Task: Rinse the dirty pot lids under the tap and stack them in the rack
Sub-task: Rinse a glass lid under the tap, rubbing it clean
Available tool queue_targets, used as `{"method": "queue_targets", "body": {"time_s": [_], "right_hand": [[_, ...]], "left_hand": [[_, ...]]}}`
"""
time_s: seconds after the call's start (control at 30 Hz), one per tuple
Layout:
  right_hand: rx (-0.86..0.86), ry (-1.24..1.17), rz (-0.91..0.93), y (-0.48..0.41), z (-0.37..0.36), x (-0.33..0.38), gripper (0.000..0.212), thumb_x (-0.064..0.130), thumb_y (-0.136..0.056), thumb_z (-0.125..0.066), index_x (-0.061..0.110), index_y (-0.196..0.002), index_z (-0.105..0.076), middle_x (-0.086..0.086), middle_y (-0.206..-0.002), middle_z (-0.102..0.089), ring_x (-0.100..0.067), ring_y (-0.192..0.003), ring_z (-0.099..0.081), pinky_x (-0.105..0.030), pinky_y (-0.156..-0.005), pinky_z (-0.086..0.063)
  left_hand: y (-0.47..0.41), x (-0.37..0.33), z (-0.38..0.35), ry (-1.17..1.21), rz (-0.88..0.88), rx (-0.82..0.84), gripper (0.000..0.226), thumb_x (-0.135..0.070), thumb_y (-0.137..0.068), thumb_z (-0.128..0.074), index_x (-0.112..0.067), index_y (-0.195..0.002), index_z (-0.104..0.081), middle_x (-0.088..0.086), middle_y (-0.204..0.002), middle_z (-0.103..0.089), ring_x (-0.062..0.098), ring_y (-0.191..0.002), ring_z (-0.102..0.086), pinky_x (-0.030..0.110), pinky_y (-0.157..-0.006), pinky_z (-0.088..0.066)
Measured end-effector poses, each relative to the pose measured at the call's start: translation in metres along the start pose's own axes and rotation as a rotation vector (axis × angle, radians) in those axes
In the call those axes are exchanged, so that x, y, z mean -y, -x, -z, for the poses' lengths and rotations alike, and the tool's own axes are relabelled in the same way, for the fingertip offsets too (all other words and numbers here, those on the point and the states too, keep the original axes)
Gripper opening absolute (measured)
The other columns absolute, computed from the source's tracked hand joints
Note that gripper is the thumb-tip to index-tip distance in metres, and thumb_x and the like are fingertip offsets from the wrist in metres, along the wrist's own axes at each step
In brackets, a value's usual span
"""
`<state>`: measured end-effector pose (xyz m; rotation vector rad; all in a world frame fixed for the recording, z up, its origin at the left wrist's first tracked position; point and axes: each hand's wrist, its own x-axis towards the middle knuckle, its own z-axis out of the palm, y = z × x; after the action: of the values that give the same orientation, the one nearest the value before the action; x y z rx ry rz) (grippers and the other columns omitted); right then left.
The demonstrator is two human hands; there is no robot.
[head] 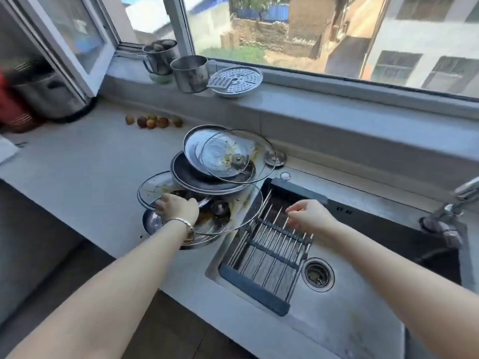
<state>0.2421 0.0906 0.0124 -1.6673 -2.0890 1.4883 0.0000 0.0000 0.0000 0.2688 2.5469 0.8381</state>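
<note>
A heap of dirty pot lids (220, 161), glass and steel, lies on the grey counter left of the sink. My left hand (177, 207) rests on the lower part of the heap, fingers curled over the rim of a greasy glass lid (153, 186). My right hand (309, 216) hovers above the wire rack (269, 252), fingers loosely bent, holding nothing. The rack stands empty in the sink's left half. The tap (451, 206) is at the right edge, with no water running that I can see.
The sink (344, 330) has a drain (317, 274) right of the rack. On the window ledge stand two steel pots (190, 73) and a perforated steamer plate (234, 80). Several small fruits (153, 121) lie on the counter behind the heap. A large pot (49, 97) sits far left.
</note>
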Motion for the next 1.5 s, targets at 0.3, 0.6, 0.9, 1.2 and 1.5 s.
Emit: {"method": "queue_targets", "body": {"time_s": [0.3, 0.6, 0.9, 1.2, 1.5], "right_hand": [[-0.03, -0.019, -0.082, -0.054, -0.06, 0.04, 0.017, 0.013, -0.087, -0.05, 0.016, -0.097, -0.064, 0.002, -0.075, -0.068, -0.009, -0.066, -0.061, -0.024, -0.069, -0.052], [-0.008, 0.138, -0.078, -0.061, -0.103, 0.052, 0.027, 0.028, -0.09, -0.051, 0.02, -0.114, -0.06, -0.003, -0.104, -0.064, -0.009, -0.069, -0.052, -0.021, -0.064, -0.04], [0.127, 0.228, -0.083, -0.062, -0.147, 0.056, 0.029, 0.03, -0.093, -0.049, 0.017, -0.117, -0.059, -0.003, -0.105, -0.059, -0.005, -0.064, -0.05, -0.015, -0.052, -0.036], [0.181, 0.242, -0.099, -0.068, -0.152, 0.07, 0.029, 0.027, -0.091, -0.047, 0.018, -0.117, -0.059, -0.004, -0.114, -0.063, -0.017, -0.083, -0.06, -0.023, -0.068, -0.045], [0.001, -0.565, -0.291, -0.054, -0.097, 0.076, 0.041, 0.038, -0.101, -0.026, 0.011, -0.094, -0.056, -0.009, -0.08, -0.064, -0.02, -0.065, -0.061, -0.03, -0.06, -0.052]], "left_hand": [[-0.13, 0.03, 0.016, 0.329, 0.329, 0.225, 0.037, -0.01, -0.092, -0.044, 0.003, -0.127, -0.047, 0.021, -0.114, -0.059, 0.038, -0.099, -0.064, 0.038, -0.071, -0.057], [-0.132, 0.029, 0.022, 0.382, 0.178, 0.041, 0.021, -0.01, -0.09, -0.043, 0.003, -0.106, -0.043, 0.02, -0.091, -0.055, 0.028, -0.055, -0.055, 0.027, -0.048, -0.043], [-0.144, 0.018, 0.088, 0.184, -0.042, 0.137, 0.032, -0.019, -0.088, -0.043, 0.006, -0.106, -0.05, 0.021, -0.086, -0.064, 0.024, -0.047, -0.062, 0.025, -0.04, -0.051], [-0.13, -0.025, 0.165, 0.105, -0.257, 0.165, 0.019, -0.01, -0.085, -0.043, -0.007, -0.067, -0.045, 0.004, -0.04, -0.055, 0.008, -0.025, -0.051, 0.018, -0.029, -0.042], [-0.064, -0.05, 0.135, 0.174, -0.526, 0.298, 0.009, -0.015, -0.083, -0.047, -0.005, -0.084, -0.046, 0.029, -0.084, -0.063, 0.036, -0.061, -0.059, 0.041, -0.048, -0.05]]}}
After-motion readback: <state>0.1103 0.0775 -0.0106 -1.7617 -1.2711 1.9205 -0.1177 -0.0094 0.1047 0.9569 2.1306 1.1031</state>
